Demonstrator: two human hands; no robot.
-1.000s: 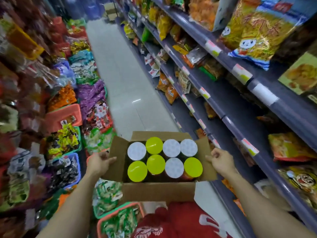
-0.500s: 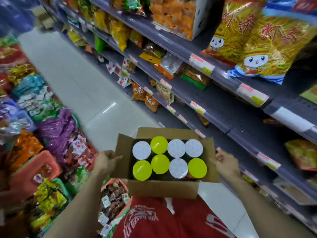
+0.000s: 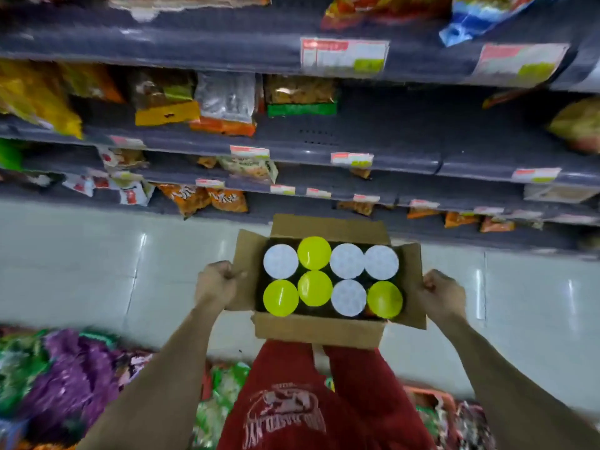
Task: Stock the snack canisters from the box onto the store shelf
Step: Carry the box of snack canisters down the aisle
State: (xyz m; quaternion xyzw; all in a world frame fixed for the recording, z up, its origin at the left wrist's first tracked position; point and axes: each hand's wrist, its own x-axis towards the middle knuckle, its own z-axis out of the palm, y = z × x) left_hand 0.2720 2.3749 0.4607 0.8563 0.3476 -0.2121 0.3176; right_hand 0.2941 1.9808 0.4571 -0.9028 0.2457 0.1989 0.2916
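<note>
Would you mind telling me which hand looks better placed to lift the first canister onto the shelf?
Probably the right hand: the bare shelf stretch lies up and right. Both hands grip the box flaps, so the left hand must support it.

Free room and obstacles: the middle shelf (image 3: 373, 131) lies bare between the green-banded bag (image 3: 300, 95) and the yellow bag (image 3: 578, 125) at right, open to a hand from the front. Eight canisters (image 3: 331, 277) fill the box (image 3: 319, 329) lid to lid, its flaps (image 3: 414, 287) folded outward; access is from above only.
</note>
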